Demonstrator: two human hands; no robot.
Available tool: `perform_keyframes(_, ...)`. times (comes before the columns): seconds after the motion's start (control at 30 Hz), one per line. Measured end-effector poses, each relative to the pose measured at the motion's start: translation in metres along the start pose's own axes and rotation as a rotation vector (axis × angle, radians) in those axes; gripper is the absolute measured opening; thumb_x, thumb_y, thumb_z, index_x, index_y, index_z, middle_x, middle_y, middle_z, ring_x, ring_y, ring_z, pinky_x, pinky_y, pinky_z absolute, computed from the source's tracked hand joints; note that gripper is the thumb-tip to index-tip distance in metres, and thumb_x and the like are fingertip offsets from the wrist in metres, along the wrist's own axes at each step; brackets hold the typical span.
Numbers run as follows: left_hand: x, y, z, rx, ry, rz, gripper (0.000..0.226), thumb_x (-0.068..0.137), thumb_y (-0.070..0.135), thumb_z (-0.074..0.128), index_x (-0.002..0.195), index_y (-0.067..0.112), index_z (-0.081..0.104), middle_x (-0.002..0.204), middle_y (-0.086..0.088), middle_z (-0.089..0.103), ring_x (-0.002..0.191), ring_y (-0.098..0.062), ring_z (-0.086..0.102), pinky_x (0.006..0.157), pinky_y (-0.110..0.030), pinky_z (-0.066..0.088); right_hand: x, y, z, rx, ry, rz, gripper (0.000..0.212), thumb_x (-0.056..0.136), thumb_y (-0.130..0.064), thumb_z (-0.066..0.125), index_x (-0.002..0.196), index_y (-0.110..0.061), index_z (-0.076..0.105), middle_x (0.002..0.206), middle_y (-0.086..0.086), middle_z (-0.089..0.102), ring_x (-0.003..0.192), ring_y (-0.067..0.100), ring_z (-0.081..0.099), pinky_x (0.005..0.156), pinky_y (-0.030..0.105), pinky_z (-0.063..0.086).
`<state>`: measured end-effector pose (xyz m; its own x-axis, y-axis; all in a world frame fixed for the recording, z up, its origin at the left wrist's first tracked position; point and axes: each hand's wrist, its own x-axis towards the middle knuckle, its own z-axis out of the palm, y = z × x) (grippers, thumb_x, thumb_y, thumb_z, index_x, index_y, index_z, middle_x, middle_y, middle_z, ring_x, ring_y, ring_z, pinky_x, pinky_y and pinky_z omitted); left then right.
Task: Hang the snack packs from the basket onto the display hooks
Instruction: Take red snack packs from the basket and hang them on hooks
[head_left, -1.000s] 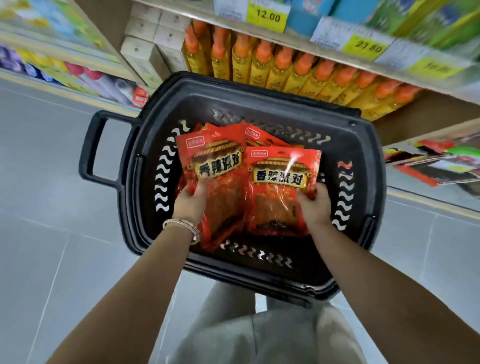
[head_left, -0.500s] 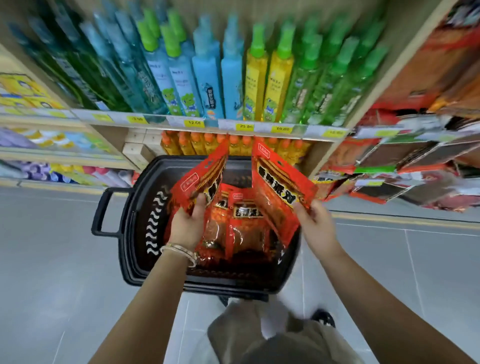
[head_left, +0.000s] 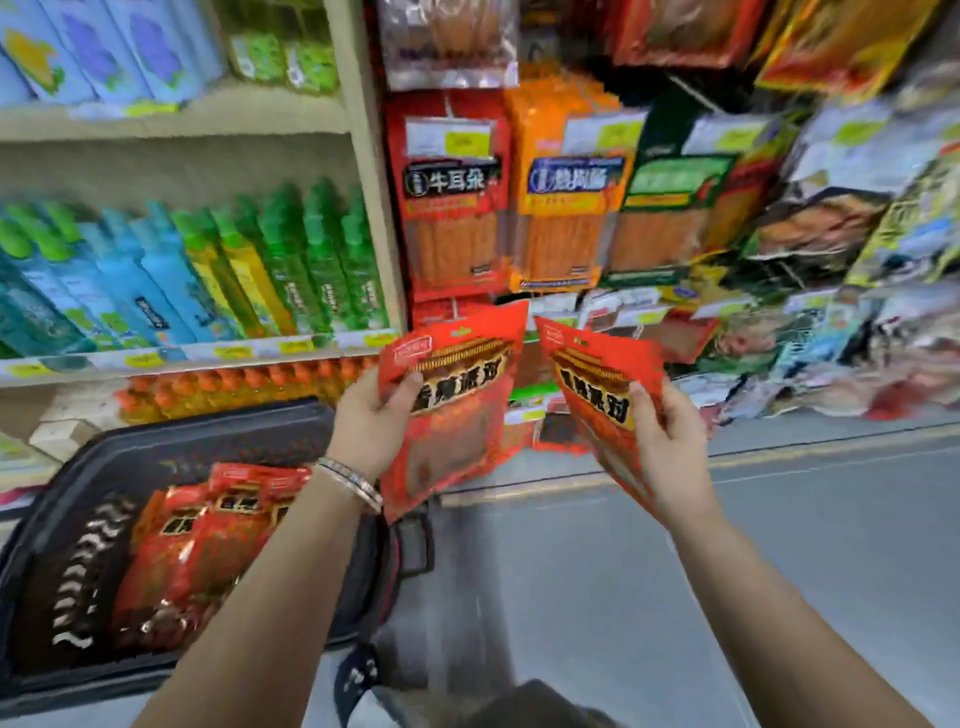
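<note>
**A:** Status?

**B:** Nearest me, left hand (head_left: 371, 421) pinches the first snack pack (head_left: 452, 410) near its top, thumb across the front. Right hand (head_left: 670, 447) has its fingers (head_left: 641, 410) clamped the same way on the second snack pack (head_left: 592, 374). The two packs are apart, tops tilted toward each other. Below-left of the left fingers, the basket (head_left: 78, 519) holds the spare packs (head_left: 208, 540).

**A:** Hooks?

**B:** Above and beyond both sets of fingers, the hanging packs (head_left: 452, 192) crowd the display. The hooks themselves are too blurred to pick out.

**A:** Risks?

**B:** My read: both hands are loaded, so I've none free to steady a hook, and a hang hole could miss. Slick film in an edge pinch could slip to the floor. The rows are tight, so I could knock a neighbour off.
</note>
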<state>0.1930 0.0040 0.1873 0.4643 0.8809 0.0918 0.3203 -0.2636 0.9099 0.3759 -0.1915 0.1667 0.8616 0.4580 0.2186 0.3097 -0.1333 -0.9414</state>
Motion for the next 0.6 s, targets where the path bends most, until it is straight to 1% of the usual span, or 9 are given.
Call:
perform_keyframes(0.03,0.001,0.01,0.013,-0.013,0.012,0.0,0.005,0.091,0.019,0.059,0.088,0.022,0.061,0.075,0.005,0.061,0.079,-0.015,0.055,0.066,-0.023,0.038,0.008,0.004,-0.018,0.009,0.024,0.014,0.019,0.099,-0.024,0.048,0.09,-0.012,0.061,0.086,0.01,0.066,0.08,0.022,0.059,0.077,0.042,0.048)
perform_keyframes(0.07,0.004,0.02,0.024,-0.023,0.024,0.007,0.005,0.09,0.022,0.06,0.086,0.024,0.062,0.073,0.009,0.06,0.078,-0.015,0.057,0.064,-0.022,0.036,0.016,0.005,-0.035,0.027,0.061,0.017,0.018,0.098,-0.024,0.049,0.092,-0.013,0.062,0.085,0.008,0.066,0.08,0.02,0.06,0.075,0.039,0.049)
perform_keyframes(0.17,0.017,0.06,0.05,-0.07,0.058,0.053,0.01,0.089,0.036,0.06,0.087,0.027,0.065,0.079,0.011,0.064,0.085,-0.011,0.06,0.07,-0.02,0.037,0.048,-0.005,-0.077,-0.035,0.185,-0.04,0.02,0.096,-0.024,0.053,0.078,-0.016,0.059,0.067,-0.01,0.056,0.067,0.002,0.054,0.064,0.019,0.042)
perform_keyframes(0.23,0.03,0.089,0.062,-0.088,0.092,0.074,0.018,0.087,0.046,0.059,0.08,0.03,0.063,0.081,0.01,0.063,0.084,-0.011,0.06,0.074,-0.024,0.04,0.075,-0.016,-0.097,-0.07,0.236,-0.084,0.025,0.095,-0.024,0.054,0.07,-0.024,0.054,0.061,-0.013,0.051,0.059,-0.007,0.05,0.056,0.011,0.037)
perform_keyframes(0.33,0.056,0.128,0.076,-0.111,0.105,0.139,0.027,0.086,0.052,0.056,0.07,0.031,0.062,0.075,0.012,0.065,0.081,-0.015,0.063,0.076,-0.031,0.047,0.117,-0.036,-0.117,-0.068,0.257,-0.141,0.023,0.095,-0.032,0.054,0.073,-0.026,0.056,0.065,-0.015,0.055,0.061,-0.004,0.05,0.061,0.02,0.04)
perform_keyframes(0.37,0.065,0.141,0.08,-0.12,0.105,0.175,0.029,0.087,0.053,0.055,0.069,0.032,0.062,0.072,0.016,0.064,0.078,-0.013,0.064,0.074,-0.031,0.047,0.13,-0.044,-0.122,-0.071,0.267,-0.179,0.024,0.095,-0.034,0.054,0.072,-0.027,0.056,0.063,-0.017,0.055,0.059,-0.005,0.049,0.059,0.017,0.039)
perform_keyframes(0.47,0.092,0.175,0.092,-0.186,0.086,0.266,0.025,0.086,0.055,0.055,0.069,0.038,0.063,0.066,0.022,0.063,0.067,0.008,0.06,0.07,-0.029,0.047,0.171,-0.072,-0.131,-0.093,0.289,-0.283,0.029,0.096,-0.035,0.052,0.067,-0.033,0.053,0.065,-0.017,0.053,0.061,-0.008,0.049,0.056,0.009,0.034)
perform_keyframes(0.53,0.111,0.197,0.098,-0.257,0.07,0.306,0.023,0.084,0.058,0.055,0.078,0.037,0.064,0.077,0.017,0.067,0.077,0.001,0.064,0.08,-0.036,0.052,0.201,-0.092,-0.136,-0.093,0.291,-0.348,0.025,0.097,-0.032,0.051,0.073,-0.028,0.056,0.072,-0.011,0.057,0.066,-0.003,0.05,0.06,0.012,0.036)
perform_keyframes(0.6,0.132,0.218,0.103,-0.35,0.084,0.333,0.022,0.083,0.055,0.058,0.082,0.034,0.066,0.087,0.014,0.07,0.088,-0.009,0.066,0.088,-0.042,0.052,0.232,-0.111,-0.139,-0.093,0.268,-0.411,0.017,0.098,-0.032,0.049,0.088,-0.023,0.06,0.079,-0.007,0.06,0.074,0.004,0.052,0.066,0.014,0.039)
